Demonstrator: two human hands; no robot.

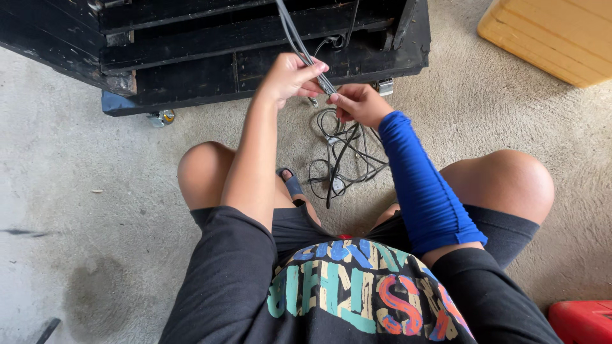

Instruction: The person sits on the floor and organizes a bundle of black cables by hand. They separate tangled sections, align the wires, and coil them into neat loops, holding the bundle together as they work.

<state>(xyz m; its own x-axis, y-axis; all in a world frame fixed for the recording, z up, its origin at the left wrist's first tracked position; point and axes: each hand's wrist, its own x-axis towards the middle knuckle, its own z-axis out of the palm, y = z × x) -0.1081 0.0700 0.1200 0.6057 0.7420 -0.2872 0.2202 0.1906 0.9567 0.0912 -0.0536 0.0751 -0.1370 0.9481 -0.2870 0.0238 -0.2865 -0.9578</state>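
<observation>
Both hands grip the grey cable (299, 44) just in front of the black wooden cart (255, 51), left hand (290, 78) above right hand (357, 102), while a tangled cord pile (344, 156) below remains unsorted.

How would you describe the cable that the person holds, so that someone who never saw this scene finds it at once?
Start at the big black wooden cabinet on casters at the top of the view. In front of it, the left hand and the right hand pinch one thin grey cable. Unlike the tangled dark cables on the floor, it runs taut and straight up past the cabinet.
</observation>
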